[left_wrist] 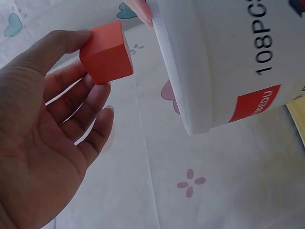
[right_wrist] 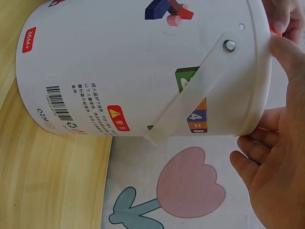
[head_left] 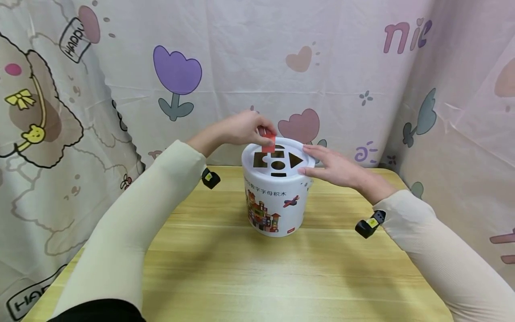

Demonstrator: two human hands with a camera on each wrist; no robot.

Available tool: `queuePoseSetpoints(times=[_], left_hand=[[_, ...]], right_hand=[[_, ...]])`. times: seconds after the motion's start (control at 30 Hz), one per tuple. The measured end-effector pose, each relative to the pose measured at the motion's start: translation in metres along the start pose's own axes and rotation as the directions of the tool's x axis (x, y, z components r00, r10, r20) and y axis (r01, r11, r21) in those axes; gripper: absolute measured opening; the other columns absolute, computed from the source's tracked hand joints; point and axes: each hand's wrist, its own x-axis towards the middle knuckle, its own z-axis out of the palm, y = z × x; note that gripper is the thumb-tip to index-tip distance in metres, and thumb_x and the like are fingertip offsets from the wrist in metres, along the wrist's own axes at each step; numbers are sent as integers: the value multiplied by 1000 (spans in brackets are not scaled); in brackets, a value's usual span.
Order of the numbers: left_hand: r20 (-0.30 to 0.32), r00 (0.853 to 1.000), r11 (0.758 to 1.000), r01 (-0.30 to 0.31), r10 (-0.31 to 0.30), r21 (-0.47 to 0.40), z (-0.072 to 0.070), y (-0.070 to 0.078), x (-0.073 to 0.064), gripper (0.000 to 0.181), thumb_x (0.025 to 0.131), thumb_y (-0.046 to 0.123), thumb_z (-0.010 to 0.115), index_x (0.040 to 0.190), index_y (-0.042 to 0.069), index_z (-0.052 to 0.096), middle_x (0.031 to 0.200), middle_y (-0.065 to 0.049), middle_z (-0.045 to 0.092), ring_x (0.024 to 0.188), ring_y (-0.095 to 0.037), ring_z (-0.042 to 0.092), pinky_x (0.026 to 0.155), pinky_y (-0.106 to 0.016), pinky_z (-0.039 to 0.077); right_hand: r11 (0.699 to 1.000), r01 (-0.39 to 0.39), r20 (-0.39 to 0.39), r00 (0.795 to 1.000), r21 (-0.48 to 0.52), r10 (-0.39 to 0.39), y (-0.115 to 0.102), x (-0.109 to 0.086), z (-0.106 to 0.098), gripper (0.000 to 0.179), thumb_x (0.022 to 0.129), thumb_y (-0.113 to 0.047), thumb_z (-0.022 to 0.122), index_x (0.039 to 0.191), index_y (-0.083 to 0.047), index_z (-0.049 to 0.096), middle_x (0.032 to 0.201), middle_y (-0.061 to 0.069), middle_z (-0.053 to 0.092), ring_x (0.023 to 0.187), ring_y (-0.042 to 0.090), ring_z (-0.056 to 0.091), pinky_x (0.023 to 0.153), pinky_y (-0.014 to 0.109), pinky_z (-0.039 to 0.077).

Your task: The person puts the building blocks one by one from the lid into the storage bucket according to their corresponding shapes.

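Between thumb and fingers, my left hand pinches a red cube block above the far left part of the bucket's lid. In the left wrist view the block is apart from the lid's rim. The white bucket stands upright, and its lid has several cut-out holes, among them a triangle, a circle and rectangles. My right hand rests on the right edge of the lid with thumb and fingers extended. The right wrist view shows its fingers along the lid's rim.
The bucket stands on a wooden table, toward the back. A white plastic handle hangs on the bucket's side. Behind and beside the table hangs a patterned curtain. Small black cameras are strapped at both wrists.
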Motion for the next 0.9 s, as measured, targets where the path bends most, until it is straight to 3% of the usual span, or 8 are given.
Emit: queuePoseSetpoints(times=[0.43, 0.9], left_hand=[[155, 987, 999, 35, -32, -17, 3, -3, 36, 22, 90, 24, 71, 106, 9, 69, 97, -3, 67, 92, -16, 60, 84, -29, 49], [224, 972, 997, 71, -74, 24, 14, -4, 48, 22, 90, 24, 72, 105, 9, 68, 98, -5, 64, 93, -18, 56, 83, -29, 47]], right_hand=[[1000, -24, 8, 1000, 6, 24, -1, 0, 0, 82, 91, -62, 54, 155, -16, 31, 159, 12, 24, 142, 39, 25, 107, 65, 27], [1000, -15, 2, 1000, 1, 15, -1, -1, 0, 81, 92, -61, 55, 155, -15, 31, 159, 13, 24, 142, 40, 25, 108, 65, 26]])
